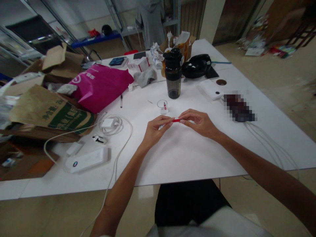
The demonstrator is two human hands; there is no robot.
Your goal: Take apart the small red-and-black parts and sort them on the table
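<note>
Between my two hands, just above the white table [177, 161], is a small, slim red stick-like piece [176, 120]; its exact kind is too small to tell. The fingertips of my left hand [157, 128] pinch its left end. My right hand [199, 122] has thumb and fingers closed on the right end. Beyond my left fingers stands a small clear cup [163, 111] with another red-tipped piece in or against it. Something pale shows partly under my left fingers. A thin small rod [149, 102] lies to the left of the cup.
A dark shaker bottle [173, 75] stands behind the cup. Left are a magenta bag [101, 87], a brown paper bag [46, 110], a white power bank [89, 160] and coiled white cable [119, 130]. A pixelated dark object [239, 108] with cables lies right.
</note>
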